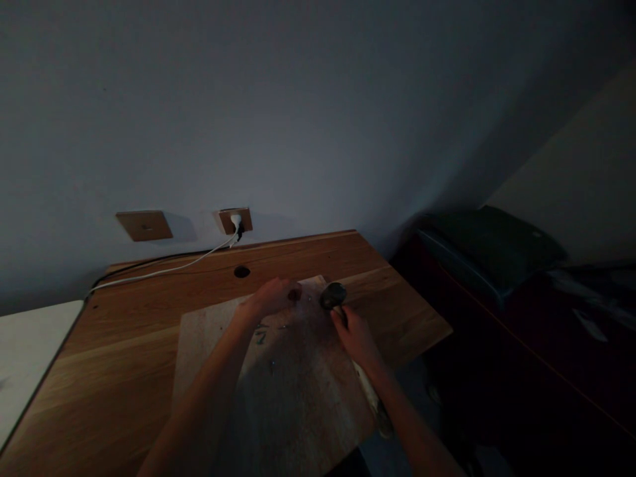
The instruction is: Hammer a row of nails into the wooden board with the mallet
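My right hand [356, 336] is wrapped round the handle of a hammer [333, 295], close below its dark, rounded head. The pale handle [366, 387] runs back under my right forearm to a dark end. The hammer head is over the far right part of a wooden board [293, 404]. My left hand [271, 297] is at the board's far edge with its fingers closed together. A small reddish-brown spot [295, 293] shows at its fingertips; what they hold is too dark to make out. Several small metal pieces, like nails or screws [260, 337], lie on the board.
The board rests on a wooden desk [114, 344] against the wall. A white cable [191, 264] runs from a wall socket [235, 220] along the desk's back, near a round cable hole [242, 271]. Right of the desk lies a dark green cushion [497, 245].
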A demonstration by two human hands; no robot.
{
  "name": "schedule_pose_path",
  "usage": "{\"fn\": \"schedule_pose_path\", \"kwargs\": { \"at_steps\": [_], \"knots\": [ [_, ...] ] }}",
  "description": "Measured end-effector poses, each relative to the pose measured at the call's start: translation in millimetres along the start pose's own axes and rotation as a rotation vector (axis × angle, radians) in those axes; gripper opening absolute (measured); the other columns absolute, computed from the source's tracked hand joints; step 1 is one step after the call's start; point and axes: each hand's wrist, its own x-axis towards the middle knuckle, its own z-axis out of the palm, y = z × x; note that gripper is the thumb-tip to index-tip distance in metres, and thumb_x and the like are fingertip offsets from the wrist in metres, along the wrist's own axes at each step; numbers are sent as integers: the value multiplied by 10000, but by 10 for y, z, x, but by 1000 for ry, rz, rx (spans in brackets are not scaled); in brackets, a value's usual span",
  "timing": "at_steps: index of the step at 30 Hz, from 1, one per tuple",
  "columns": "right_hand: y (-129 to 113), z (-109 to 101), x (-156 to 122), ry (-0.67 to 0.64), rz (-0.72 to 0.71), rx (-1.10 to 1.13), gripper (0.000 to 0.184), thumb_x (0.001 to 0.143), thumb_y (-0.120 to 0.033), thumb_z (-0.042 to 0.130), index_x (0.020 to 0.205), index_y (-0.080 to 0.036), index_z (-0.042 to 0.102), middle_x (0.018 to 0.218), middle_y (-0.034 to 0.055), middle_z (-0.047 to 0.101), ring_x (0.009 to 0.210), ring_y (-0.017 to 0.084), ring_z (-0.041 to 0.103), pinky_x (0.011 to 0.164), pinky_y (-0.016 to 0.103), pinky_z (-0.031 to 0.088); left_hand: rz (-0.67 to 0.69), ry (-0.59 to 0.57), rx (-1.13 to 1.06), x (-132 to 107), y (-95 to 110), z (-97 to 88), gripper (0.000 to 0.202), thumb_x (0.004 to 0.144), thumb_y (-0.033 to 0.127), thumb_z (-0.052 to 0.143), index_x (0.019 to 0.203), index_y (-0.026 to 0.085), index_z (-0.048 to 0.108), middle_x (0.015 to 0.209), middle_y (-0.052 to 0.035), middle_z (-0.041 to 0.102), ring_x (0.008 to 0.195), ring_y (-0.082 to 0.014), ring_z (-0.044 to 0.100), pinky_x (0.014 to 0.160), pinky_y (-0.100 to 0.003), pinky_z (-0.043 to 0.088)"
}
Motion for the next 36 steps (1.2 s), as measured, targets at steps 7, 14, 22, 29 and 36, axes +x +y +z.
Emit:
{"fn": "schedule_pose_path", "kwargs": {
  "at_steps": [7, 14, 22, 29, 36],
  "knots": [
    [12, 22, -1, 13, -6, 14, 348, 1000, -394, 428, 1039, -156, 679, 946, 152, 765, 900, 277, 730, 721, 295, 443, 6, -14, 13, 37, -46, 61, 256, 725, 89, 602, 892, 222, 744, 903, -34, 771, 841, -207, 712, 719, -264, 485],
    [-3, 5, -10, 21, -12, 54, 359, 986, -434, 417, 928, -186, 670, 806, 105, 744, 774, 245, 716, 627, 276, 428, 10, 5, 2, 52, -47, 91, 278, 739, 94, 584, 889, 245, 763, 911, -19, 774, 874, -200, 719, 755, -252, 511],
    [-286, -64, -42, -11, -49, 183, 354, 981, -485, 421, 867, -213, 616, 604, 14, 618, 587, 200, 619, 559, 267, 384, -6, 54, -83, 53, -19, 96, 346, 739, 78, 571, 996, 212, 760, 866, -30, 771, 783, -179, 709, 700, -235, 492],
    [-505, 12, -46, -67, -141, 152, 299, 1000, -416, 451, 882, -205, 626, 758, 55, 689, 722, 208, 665, 632, 278, 411, 54, 107, -127, 65, -95, 187, 412, 702, 44, 549, 1035, 193, 740, 899, -44, 766, 814, -187, 704, 712, -236, 491],
    [-609, 16, -20, -122, -107, 82, 283, 1017, -360, 461, 940, -173, 659, 769, 79, 708, 723, 222, 679, 638, 289, 415, 65, 146, -244, 84, -162, 222, 402, 703, 71, 582, 1056, 169, 746, 845, -36, 757, 770, -191, 693, 696, -239, 494]
  ]
}}
